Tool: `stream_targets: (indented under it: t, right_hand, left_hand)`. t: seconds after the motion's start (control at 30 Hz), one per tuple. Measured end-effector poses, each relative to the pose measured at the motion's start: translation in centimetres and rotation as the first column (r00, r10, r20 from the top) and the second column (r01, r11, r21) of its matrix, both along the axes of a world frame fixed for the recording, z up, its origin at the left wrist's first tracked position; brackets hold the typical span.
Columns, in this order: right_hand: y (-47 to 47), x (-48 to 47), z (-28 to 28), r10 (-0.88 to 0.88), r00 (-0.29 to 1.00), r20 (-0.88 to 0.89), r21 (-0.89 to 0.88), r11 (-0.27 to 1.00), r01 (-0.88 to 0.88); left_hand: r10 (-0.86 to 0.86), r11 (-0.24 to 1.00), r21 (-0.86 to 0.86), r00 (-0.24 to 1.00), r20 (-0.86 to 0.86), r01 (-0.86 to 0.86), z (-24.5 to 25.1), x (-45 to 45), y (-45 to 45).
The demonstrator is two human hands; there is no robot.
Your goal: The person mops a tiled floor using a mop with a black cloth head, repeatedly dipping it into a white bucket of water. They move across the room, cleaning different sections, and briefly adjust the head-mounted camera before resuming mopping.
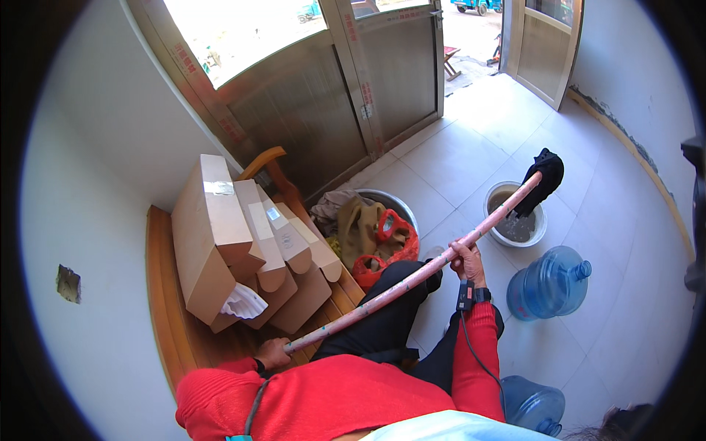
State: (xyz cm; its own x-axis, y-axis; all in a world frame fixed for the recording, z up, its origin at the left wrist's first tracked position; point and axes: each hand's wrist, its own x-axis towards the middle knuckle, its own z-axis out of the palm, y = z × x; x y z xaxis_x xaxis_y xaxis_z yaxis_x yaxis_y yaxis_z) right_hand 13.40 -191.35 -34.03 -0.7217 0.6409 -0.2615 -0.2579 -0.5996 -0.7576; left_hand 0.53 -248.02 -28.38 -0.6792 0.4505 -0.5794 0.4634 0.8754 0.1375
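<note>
A long pink pole (386, 296) runs slantwise across my lap. Its lower end is in my left hand (274, 353), by the wooden bench. My right hand (468, 263) grips it farther up, the wrist bearing a black strap and a small cabled device. Black cloth (543, 179) is bunched around the pole's far end and hangs over the right part of a metal basin (536, 236) of murky water. Whether the cloth touches the water, I cannot tell.
Cardboard boxes (207, 242) lie on the wooden bench (165, 297) at left. A large tub (405, 205) holds cloths and red plastic bags. Blue water jugs (543, 284) (529, 405) lie on the tiled floor at right. Beyond are metal-framed doors (309, 93) and an opening outdoors.
</note>
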Motion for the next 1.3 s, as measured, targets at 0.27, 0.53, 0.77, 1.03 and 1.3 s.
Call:
stream_targets:
  t: [0.27, 0.53, 0.77, 1.03, 1.3]
  right_hand:
    - [1.2, 0.4, 0.0, 0.015, 1.000, 0.022, -0.026, 1.000, -0.014]
    - [1.2, 0.2, 0.3, -0.028, 0.999, 0.041, -0.069, 0.997, 0.031]
    - [0.7, 0.4, 0.2, 0.001, 1.000, 0.001, -0.074, 0.997, -0.001]
    - [0.6, 0.4, -0.4, 0.048, 0.999, -0.022, -0.047, 0.998, -0.049]
    - [-0.1, 0.9, 1.0, -0.008, 0.996, -0.084, -0.106, 0.994, -0.001]
  left_hand:
    - [0.008, 0.977, 0.212, 0.996, -0.094, 0.013, 2.3, 1.8, 2.9]
    - [-0.022, 0.955, 0.292, 0.993, -0.112, 0.054, 3.5, 1.6, 5.4]
    - [-0.009, 0.993, 0.116, 0.999, -0.032, 0.013, 2.1, 0.9, 5.5]
    - [0.062, 0.990, 0.129, 0.998, 0.017, -0.064, 0.3, 0.8, 5.0]
    - [0.020, 0.979, 0.200, 1.000, 0.005, -0.021, -1.9, -0.4, 4.8]
